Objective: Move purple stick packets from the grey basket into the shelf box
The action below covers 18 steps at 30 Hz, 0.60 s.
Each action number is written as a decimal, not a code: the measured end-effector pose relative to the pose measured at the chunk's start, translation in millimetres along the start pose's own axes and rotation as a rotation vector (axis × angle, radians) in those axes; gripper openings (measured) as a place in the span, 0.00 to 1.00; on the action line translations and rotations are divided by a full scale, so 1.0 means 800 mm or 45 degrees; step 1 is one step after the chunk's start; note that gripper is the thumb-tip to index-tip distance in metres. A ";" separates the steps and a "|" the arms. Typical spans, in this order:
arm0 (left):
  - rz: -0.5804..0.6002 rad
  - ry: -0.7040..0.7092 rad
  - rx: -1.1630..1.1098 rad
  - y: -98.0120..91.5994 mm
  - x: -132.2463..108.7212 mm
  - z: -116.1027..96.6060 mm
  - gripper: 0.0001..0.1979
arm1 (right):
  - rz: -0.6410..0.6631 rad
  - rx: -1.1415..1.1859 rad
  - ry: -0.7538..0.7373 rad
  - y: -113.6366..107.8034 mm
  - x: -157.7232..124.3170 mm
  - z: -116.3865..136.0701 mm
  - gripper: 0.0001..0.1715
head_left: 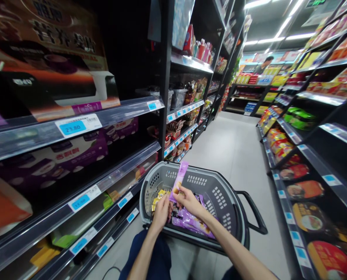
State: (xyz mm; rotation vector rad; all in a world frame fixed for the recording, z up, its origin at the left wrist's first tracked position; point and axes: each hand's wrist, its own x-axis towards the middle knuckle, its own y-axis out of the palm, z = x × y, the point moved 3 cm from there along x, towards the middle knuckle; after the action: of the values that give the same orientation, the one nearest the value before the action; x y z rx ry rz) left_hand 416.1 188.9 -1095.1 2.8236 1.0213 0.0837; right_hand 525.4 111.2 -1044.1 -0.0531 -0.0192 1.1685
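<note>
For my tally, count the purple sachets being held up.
1 visible: the purple sachet between the left hand and right hand, over the basket. Any behind it would be hidden.

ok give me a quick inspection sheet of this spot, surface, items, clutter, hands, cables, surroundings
surface: pale floor running down the aisle
items: grey basket in front of the knees; one purple packet held up over it; more purple packets inside
clutter: yellow packets at the basket's left side, some dark wrapping among the contents
left hand: fingers at the held packet's lower end
right hand: fingers gripping its lower half
cables: thin dark line on the floor at lower left, perhaps a cord
surroundings: stocked shelves either side, price tags, another person far off
</note>
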 end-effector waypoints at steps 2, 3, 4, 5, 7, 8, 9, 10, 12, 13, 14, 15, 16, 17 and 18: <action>-0.039 -0.008 -0.100 0.000 -0.001 -0.002 0.29 | -0.045 -0.079 -0.009 -0.001 0.000 0.000 0.26; -0.040 -0.007 -0.113 0.000 -0.001 -0.002 0.29 | -0.057 -0.117 -0.018 -0.001 0.001 0.000 0.26; -0.024 -0.002 -0.098 0.000 -0.001 -0.003 0.28 | -0.063 -0.149 -0.026 -0.002 0.001 0.000 0.26; 0.003 0.000 -0.067 0.001 -0.001 -0.003 0.27 | -0.065 -0.174 -0.035 -0.003 0.001 0.001 0.25; 0.048 0.000 0.003 0.003 -0.001 -0.004 0.25 | -0.069 -0.213 -0.047 -0.004 0.001 0.003 0.25; 0.057 -0.003 0.023 0.003 -0.001 -0.004 0.25 | -0.073 -0.227 -0.053 -0.004 0.001 0.003 0.24; 0.058 -0.007 0.035 0.003 -0.001 -0.004 0.25 | -0.079 -0.239 -0.059 -0.004 0.001 0.004 0.24; 0.055 -0.009 0.042 0.003 -0.001 -0.005 0.25 | -0.082 -0.247 -0.063 -0.005 0.001 0.005 0.24; 0.050 -0.003 0.052 0.003 -0.001 -0.006 0.25 | -0.078 -0.248 -0.063 -0.004 0.001 0.007 0.23; 0.047 0.001 0.052 0.003 -0.002 -0.008 0.25 | -0.073 -0.244 -0.062 -0.004 0.000 0.008 0.23; 0.045 0.003 0.049 0.004 -0.003 -0.009 0.25 | -0.066 -0.239 -0.059 -0.003 0.000 0.009 0.23; 0.041 0.005 0.045 0.004 -0.004 -0.009 0.24 | -0.061 -0.236 -0.058 -0.003 -0.001 0.011 0.23; 0.038 0.007 0.042 0.004 -0.004 -0.010 0.24 | -0.059 -0.237 -0.057 -0.002 -0.001 0.012 0.23; 0.038 0.007 0.042 0.004 -0.005 -0.010 0.24 | -0.059 -0.244 -0.057 -0.002 -0.002 0.014 0.23; 0.040 0.007 0.044 0.004 -0.005 -0.010 0.24 | -0.060 -0.250 -0.056 -0.002 -0.002 0.014 0.23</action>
State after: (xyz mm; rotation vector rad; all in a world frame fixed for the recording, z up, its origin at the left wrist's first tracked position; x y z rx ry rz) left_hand 414.3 185.1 -1087.1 2.8726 0.9890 0.0783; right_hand 525.6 109.7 -1032.5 -0.1996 -0.1736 1.1172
